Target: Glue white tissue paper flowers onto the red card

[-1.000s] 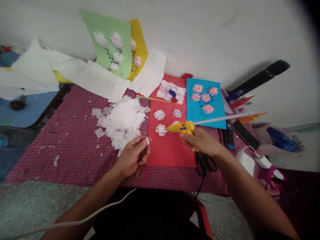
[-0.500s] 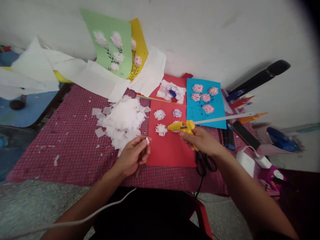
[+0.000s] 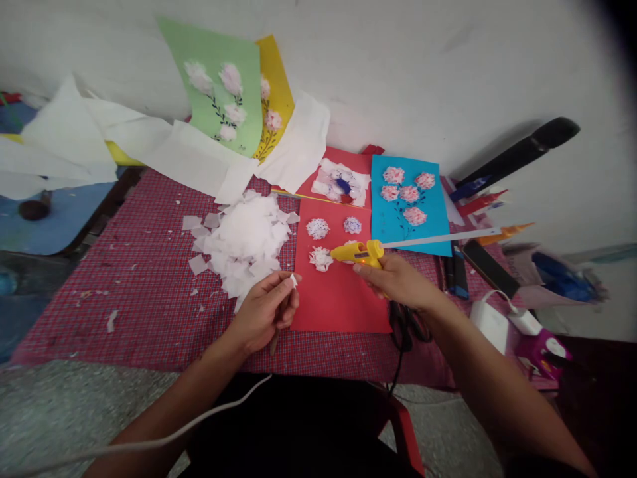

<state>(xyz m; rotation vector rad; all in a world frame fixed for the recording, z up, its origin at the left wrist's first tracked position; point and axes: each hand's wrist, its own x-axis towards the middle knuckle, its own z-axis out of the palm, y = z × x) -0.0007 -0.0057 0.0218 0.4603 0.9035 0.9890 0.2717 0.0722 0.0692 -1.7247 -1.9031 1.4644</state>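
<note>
My right hand (image 3: 385, 275) is wrapped round a yellow glue gun (image 3: 355, 251) with a long white glue stick (image 3: 438, 238) out of its back. The gun's nozzle is at the right side of a white paper flower (image 3: 320, 259) on the red card (image 3: 338, 302). More paper flowers (image 3: 317, 228) sit on that card, one partly hidden behind the gun. Between thumb and fingertips, my left hand (image 3: 271, 305) pinches a small piece of white paper (image 3: 293, 281), left of the card. Beyond that hand lies a heap of white paper squares (image 3: 249, 236).
A blue card with pink flowers (image 3: 409, 212) lies at the back right, near a phone (image 3: 490, 269) and a power adapter (image 3: 490, 322). Green (image 3: 219, 86) and yellow cards lean on the wall. Black scissors (image 3: 405, 325) lie beside the red card. A white cable (image 3: 199, 418) crosses my left forearm.
The glue gun has shifted slightly left, bringing its nozzle closer to the white flower. My left hand stays put with its paper piece.
</note>
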